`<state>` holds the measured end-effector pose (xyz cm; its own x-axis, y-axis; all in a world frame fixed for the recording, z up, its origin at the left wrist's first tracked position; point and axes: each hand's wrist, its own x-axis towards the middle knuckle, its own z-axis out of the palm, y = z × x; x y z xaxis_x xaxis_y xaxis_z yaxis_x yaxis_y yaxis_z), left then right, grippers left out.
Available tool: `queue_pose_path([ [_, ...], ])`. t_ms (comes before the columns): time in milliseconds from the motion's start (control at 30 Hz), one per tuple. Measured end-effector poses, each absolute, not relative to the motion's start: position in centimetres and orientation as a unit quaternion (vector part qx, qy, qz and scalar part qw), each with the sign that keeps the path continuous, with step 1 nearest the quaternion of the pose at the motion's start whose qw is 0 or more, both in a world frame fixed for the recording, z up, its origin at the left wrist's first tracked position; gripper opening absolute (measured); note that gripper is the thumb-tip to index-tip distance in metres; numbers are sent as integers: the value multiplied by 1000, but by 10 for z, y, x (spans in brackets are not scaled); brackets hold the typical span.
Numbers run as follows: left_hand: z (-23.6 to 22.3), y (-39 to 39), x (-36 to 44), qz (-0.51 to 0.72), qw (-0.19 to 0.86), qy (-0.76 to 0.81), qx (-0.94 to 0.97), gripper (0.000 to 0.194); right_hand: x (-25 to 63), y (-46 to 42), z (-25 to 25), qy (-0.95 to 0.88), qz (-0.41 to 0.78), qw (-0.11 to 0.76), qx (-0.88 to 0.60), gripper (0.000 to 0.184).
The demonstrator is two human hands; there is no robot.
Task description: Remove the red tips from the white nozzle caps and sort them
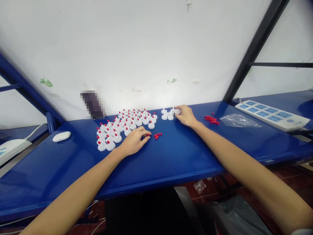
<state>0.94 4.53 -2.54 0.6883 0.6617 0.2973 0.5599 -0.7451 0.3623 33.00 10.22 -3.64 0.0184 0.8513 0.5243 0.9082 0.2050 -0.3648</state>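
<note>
My left hand [135, 140] rests on the blue table [171, 156], fingers curled and pinching a small red cap [148, 134] beside a little cluster of loose red caps [157, 135]. Just left of it lie several white lids with red tips [122, 125] in rows. My right hand [186, 115] reaches to the far side and closes its fingers on a white lid [177, 111] at the edge of a small group of plain white lids [167, 115].
A second pile of red caps [211, 119] and a clear plastic bag [238, 120] lie to the right. A white power strip [271, 115] sits far right. A white oval object [61, 136] lies at the left. Black frame bars rise at the right.
</note>
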Motion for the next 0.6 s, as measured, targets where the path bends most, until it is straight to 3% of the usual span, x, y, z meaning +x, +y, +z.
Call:
queue_pose_path([
  [367,-23,42,21,193,139,325,915,29,326,95,-41,-694,5,281,-663,42],
  [500,-24,43,21,192,135,331,914,29,322,92,-37,-702,22,314,-638,45],
  [600,-22,40,21,189,115,351,910,35,314,86,-28,-690,-8,350,-634,36],
])
